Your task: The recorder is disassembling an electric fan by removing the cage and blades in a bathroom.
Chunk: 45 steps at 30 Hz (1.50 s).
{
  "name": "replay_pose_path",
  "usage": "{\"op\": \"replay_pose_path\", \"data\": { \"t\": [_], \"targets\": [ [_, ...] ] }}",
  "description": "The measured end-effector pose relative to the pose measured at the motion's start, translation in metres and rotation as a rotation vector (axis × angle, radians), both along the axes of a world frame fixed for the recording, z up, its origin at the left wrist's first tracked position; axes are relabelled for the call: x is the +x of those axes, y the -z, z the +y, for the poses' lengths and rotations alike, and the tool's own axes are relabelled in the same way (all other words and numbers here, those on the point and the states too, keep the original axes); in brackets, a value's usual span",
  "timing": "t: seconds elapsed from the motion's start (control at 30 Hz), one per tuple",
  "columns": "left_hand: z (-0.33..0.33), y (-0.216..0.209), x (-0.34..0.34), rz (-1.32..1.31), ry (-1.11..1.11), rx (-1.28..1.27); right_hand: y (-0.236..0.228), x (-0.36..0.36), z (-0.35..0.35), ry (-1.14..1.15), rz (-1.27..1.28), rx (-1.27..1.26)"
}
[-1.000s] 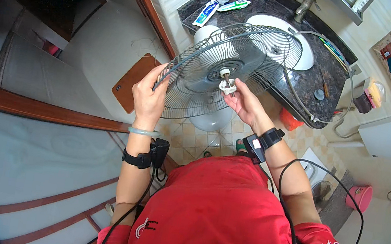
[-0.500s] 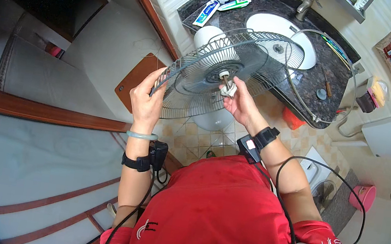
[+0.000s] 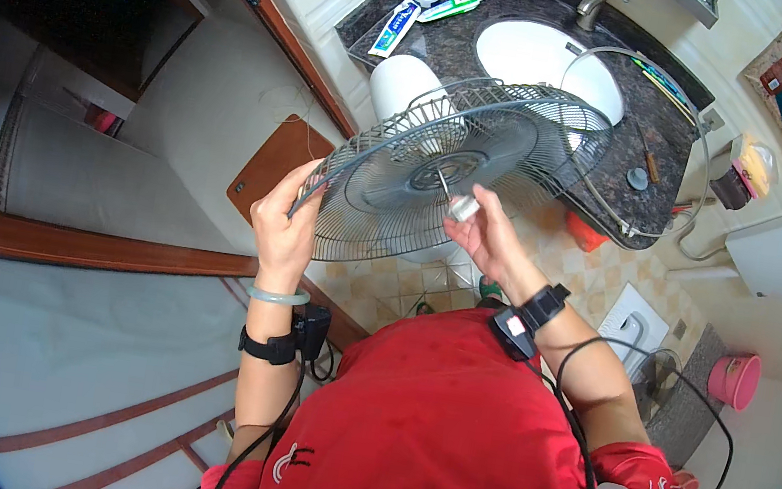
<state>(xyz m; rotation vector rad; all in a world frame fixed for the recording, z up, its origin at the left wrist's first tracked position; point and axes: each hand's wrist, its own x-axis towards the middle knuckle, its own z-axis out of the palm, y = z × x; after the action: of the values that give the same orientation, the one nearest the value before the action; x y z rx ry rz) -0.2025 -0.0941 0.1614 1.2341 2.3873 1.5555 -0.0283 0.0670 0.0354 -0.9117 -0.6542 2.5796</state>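
Note:
My left hand (image 3: pixel 282 228) is closed round the near-left rim of the fan's grey wire grille (image 3: pixel 368 226). The grille tilts in front of me, with a bare metal shaft (image 3: pixel 443 183) sticking out of its centre. Behind it shows the fan's white rounded housing (image 3: pixel 403 84). Beside the shaft's tip, my right hand (image 3: pixel 491 237) pinches a small white piece (image 3: pixel 463 208) between thumb and fingers; its exact kind is hard to make out. Much of the fan's lower body is hidden behind the grille.
A dark stone counter (image 3: pixel 451 46) with a white sink (image 3: pixel 521 49) lies ahead, with toothpaste tubes (image 3: pixel 396 28). A thin grey hoop (image 3: pixel 702 180) rests across its right side, near a wooden-handled tool (image 3: pixel 652 168). A pink bucket (image 3: pixel 733 380) stands at right.
My right hand has drawn the white piece outward along the shaft, toward me. The white part at the shaft's base no longer shows. My left hand stays on the rim.

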Motion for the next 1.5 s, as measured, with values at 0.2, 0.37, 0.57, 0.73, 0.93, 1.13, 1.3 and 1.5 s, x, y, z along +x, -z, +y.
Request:
{"op": "replay_pose_path", "data": {
  "t": [0.2, 0.37, 0.57, 0.73, 0.93, 1.13, 1.3, 1.5],
  "targets": [
    [-0.01, -0.021, 0.0, -0.042, -0.01, -0.017, 0.012, 0.067, -0.005, -0.182, 0.007, 0.026],
    [-0.017, -0.037, -0.008, -0.103, 0.039, -0.141, 0.036, 0.119, 0.01, -0.233, -0.009, 0.102],
    [-0.009, -0.028, 0.012, -0.086, 0.189, -0.15, 0.055, 0.212, 0.04, -0.108, -0.413, 0.063],
    [0.002, -0.025, 0.024, -0.041, 0.31, -0.214, 0.054, 0.282, 0.055, 0.132, -0.513, 0.198],
    [0.025, -0.007, 0.05, 0.014, 0.396, -0.319, 0.055, 0.29, 0.098, 0.314, -0.622, 0.304],
    [0.052, 0.022, 0.085, 0.201, 0.346, -0.497, 0.054, 0.243, 0.162, 0.474, -0.619, 0.548],
    [0.059, 0.043, 0.106, 0.126, 0.26, -0.544, 0.043, 0.211, 0.22, 0.511, -0.757, 0.697],
    [0.063, 0.067, 0.127, 0.097, 0.061, -0.597, 0.037, 0.188, 0.279, 0.271, -1.029, 1.264]
  ]
}}
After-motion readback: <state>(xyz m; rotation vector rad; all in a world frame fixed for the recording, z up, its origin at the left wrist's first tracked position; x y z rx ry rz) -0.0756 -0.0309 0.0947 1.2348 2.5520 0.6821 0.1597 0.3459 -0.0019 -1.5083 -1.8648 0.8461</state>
